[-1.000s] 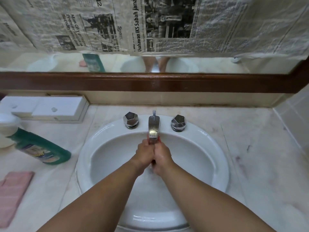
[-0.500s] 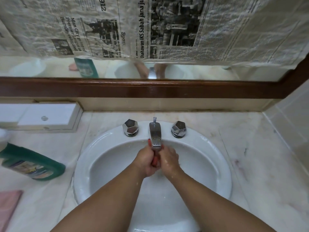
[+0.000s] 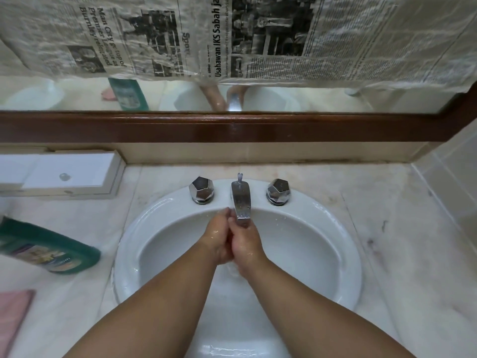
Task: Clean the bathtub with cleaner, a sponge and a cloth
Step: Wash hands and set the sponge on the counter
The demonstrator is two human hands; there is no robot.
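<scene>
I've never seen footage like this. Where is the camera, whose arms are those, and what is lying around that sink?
There is no machine here. A person wears one wide-angle camera on the head, so you look down along their own arms. The left hand and right hand are pressed together, wet, under the spout over the white basin. Whether they hold anything is hidden. On the marble counter, off to the left, are a green bottle and a pink cloth, with a white box behind them. Sheets of newspaper cover most of the mirror above.
</scene>
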